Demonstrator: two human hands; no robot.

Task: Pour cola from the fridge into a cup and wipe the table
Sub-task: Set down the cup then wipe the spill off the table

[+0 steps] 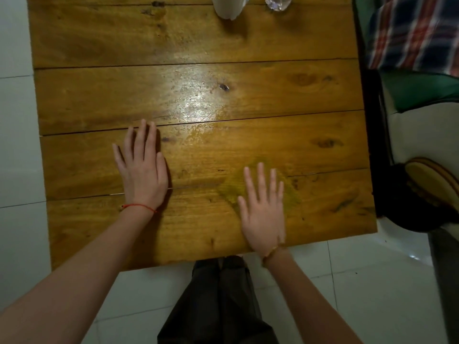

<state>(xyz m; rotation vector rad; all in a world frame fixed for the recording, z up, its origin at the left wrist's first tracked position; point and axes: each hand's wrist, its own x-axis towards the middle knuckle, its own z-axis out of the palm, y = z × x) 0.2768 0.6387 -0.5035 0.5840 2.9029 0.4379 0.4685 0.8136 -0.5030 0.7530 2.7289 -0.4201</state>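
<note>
Yellow-brown planks make up the table, seen from above w/ the person standing at its near edge. Both hands lie palm-down, fingers spread, pinching nothing. The left hand sits flat toward the near-left part of the top; the right hand is close to the near edge, right of centre, its fingertips over a dull greenish patch that may be a damp or worn spot, can't tell which. Prob. a neutral rest pose: hands empty and free for whatever comes next.

At the far edge, mostly cut off by the frame, stand a white cup and, just right of it, a clear glass or bottle base; can't tell which, nor whether either holds cola. No cola bottle, fridge or cloth in view. The cup being set back at the far edge leaves the mid-table bare, where a glossy sheen shows, maybe just lamp glare.

Judgement: no wiping is underway.
</note>
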